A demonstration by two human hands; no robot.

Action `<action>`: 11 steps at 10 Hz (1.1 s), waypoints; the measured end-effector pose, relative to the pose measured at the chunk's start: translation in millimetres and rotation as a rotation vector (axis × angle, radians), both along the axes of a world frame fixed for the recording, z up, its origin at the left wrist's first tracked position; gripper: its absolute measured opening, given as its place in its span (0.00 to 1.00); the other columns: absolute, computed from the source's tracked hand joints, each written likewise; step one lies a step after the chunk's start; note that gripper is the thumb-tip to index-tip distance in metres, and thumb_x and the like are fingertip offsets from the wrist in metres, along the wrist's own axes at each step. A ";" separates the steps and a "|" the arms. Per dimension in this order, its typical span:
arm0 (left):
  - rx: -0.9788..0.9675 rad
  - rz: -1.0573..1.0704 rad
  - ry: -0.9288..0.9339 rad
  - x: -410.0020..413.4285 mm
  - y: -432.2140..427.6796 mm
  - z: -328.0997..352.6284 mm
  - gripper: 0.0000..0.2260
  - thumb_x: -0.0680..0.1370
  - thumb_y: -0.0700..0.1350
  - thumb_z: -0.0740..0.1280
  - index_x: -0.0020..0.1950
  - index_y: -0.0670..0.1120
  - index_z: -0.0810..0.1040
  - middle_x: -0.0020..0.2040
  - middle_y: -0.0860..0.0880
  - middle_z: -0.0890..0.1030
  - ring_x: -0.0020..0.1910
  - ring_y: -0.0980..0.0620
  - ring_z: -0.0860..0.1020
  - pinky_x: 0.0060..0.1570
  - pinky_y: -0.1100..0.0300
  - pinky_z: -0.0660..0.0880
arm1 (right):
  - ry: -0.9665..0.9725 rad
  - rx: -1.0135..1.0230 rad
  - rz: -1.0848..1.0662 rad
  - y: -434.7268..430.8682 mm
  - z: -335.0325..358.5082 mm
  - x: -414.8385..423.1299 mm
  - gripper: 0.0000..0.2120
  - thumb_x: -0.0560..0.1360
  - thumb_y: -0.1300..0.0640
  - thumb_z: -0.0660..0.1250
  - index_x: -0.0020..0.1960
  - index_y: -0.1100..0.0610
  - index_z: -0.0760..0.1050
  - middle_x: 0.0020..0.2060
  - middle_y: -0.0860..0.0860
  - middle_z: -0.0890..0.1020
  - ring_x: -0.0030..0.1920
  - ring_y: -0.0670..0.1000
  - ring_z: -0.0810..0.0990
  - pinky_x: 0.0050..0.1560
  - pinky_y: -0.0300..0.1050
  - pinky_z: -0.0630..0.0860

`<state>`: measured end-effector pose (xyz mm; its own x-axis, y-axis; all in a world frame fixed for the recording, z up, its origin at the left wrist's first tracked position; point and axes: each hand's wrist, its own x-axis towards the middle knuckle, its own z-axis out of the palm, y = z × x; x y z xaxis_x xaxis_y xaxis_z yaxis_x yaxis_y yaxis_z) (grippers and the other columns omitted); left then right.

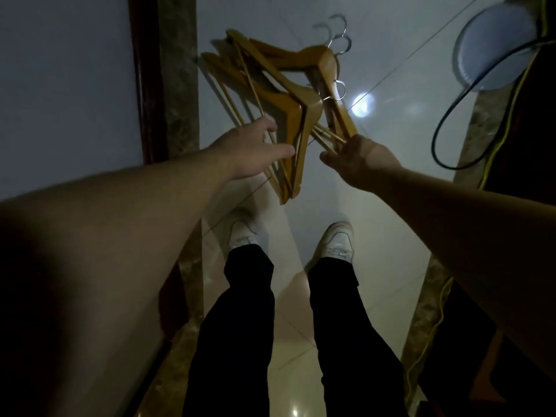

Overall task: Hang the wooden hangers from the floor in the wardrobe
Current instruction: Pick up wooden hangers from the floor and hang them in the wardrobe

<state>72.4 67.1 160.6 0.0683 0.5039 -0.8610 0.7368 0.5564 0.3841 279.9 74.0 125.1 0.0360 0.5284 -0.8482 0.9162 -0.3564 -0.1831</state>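
Several wooden hangers (288,94) with metal hooks (338,34) lie in an overlapping pile on the pale tiled floor (391,206) ahead of my feet. My left hand (255,145) reaches down onto the near left bundle, its fingers spread over the bars and the thumb stretched toward the shoulder of one hanger. My right hand (356,161) pinches the near ends of the hangers on the right side of the pile. No wardrobe rail is in view.
A dark wooden frame (144,85) and a marble strip (177,70) run along the left. A round white object (493,46) sits at the top right with a black cable (442,121) and a yellow cord (508,130). My white shoes (337,245) stand just behind the pile.
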 end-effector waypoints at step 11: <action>-0.008 0.751 0.018 50.5 16.9 -214.4 0.25 0.75 0.48 0.72 0.71 0.48 0.69 0.56 0.46 0.79 0.53 0.45 0.79 0.53 0.48 0.79 | 0.404 -0.202 -0.025 7.2 -163.7 -69.5 0.30 0.81 0.62 0.62 0.79 0.59 0.54 0.71 0.59 0.71 0.63 0.53 0.76 0.61 0.43 0.76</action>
